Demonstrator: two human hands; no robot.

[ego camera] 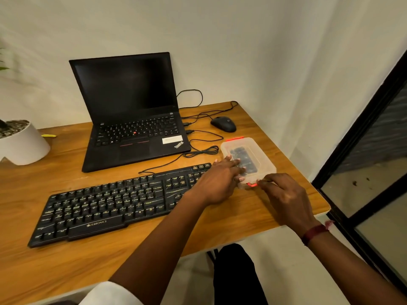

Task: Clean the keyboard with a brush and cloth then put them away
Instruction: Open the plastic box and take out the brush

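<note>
A wooden desk (66,256) fills the corner of the room, with an open black laptop (132,119) at the back, its screen dark. In front of it lies the black keyboard (105,205), long and slightly angled, with pale, worn-looking key legends and a maker's name on its front edge. A white plant pot (22,144) stands at the desk's left end.

Just right of the keyboard is a clear plastic box (262,155) with its lid on. Something dark shows through the lid, too blurred to name. The left hand (218,183) lies flat on the lid, fingers straight, pressing. The right hand (284,197) has bent fingers at the near red latch (252,184); I cannot tell whether it grips or only pushes. A black mouse (223,123) sits behind the box.
</note>
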